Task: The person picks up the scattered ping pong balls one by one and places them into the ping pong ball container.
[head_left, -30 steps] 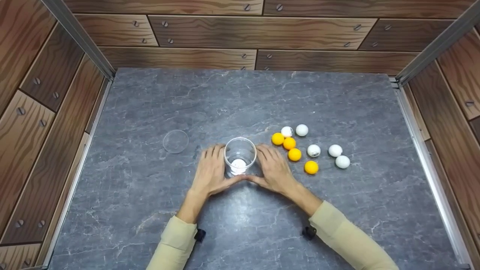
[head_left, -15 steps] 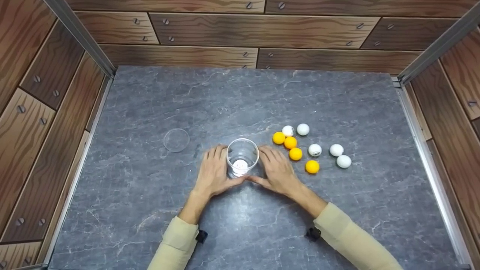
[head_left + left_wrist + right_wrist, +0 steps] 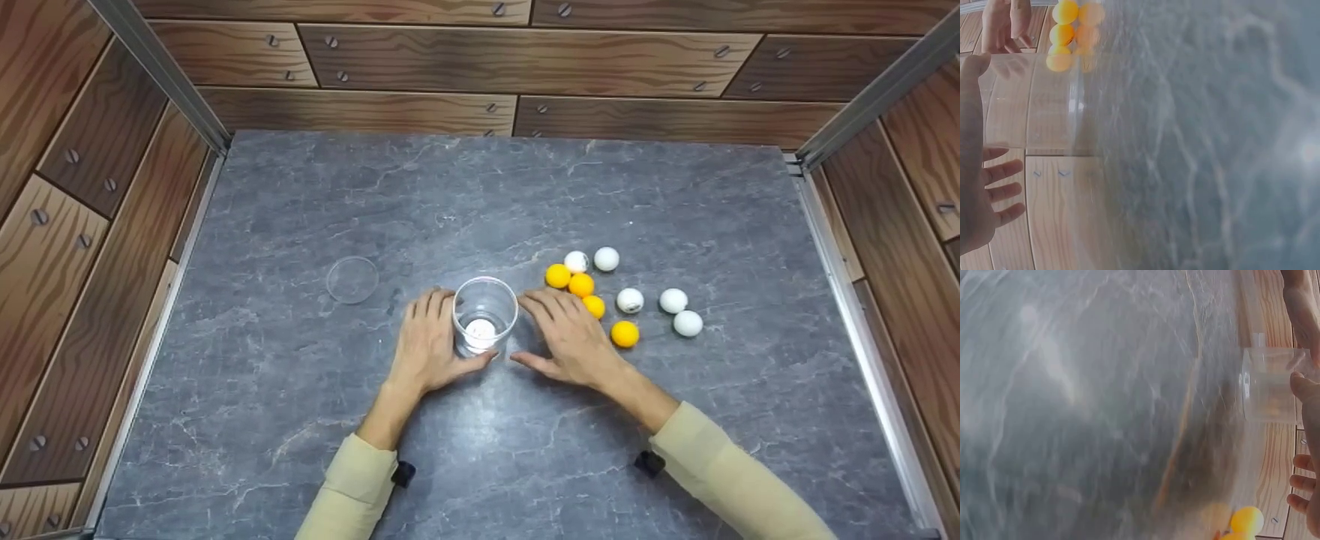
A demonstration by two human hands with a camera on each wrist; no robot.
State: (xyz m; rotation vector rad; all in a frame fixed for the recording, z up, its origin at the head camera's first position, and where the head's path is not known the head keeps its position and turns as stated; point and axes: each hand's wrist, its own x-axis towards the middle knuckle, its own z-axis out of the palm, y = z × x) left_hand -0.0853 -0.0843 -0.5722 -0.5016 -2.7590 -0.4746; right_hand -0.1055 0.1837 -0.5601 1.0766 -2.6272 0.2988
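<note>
A clear cylindrical jar (image 3: 485,304), open at the top, stands upright on the table. A bright white patch shows at its bottom; I cannot tell if it is a reflection. My left hand (image 3: 429,341) holds the jar from the left, its thumb lying across the front and its fingers along the side. My right hand (image 3: 574,337) is just right of the jar, apart from it, with thumb and fingers spread and nothing held. Orange balls (image 3: 581,285) and white balls (image 3: 630,301) lie beyond and beside the right hand, which partly covers one orange ball.
A thin clear disc (image 3: 352,280), like a lid, lies flat to the left of the jar. The grey marbled table (image 3: 480,195) is bordered by wood-patterned walls (image 3: 525,64) at the back and both sides. Metal rails (image 3: 862,337) run along its side edges.
My right hand has moved off the jar to the right, and its thumb has parted from the left thumb. The left hand stays at the jar. The balls and disc lie as before.
</note>
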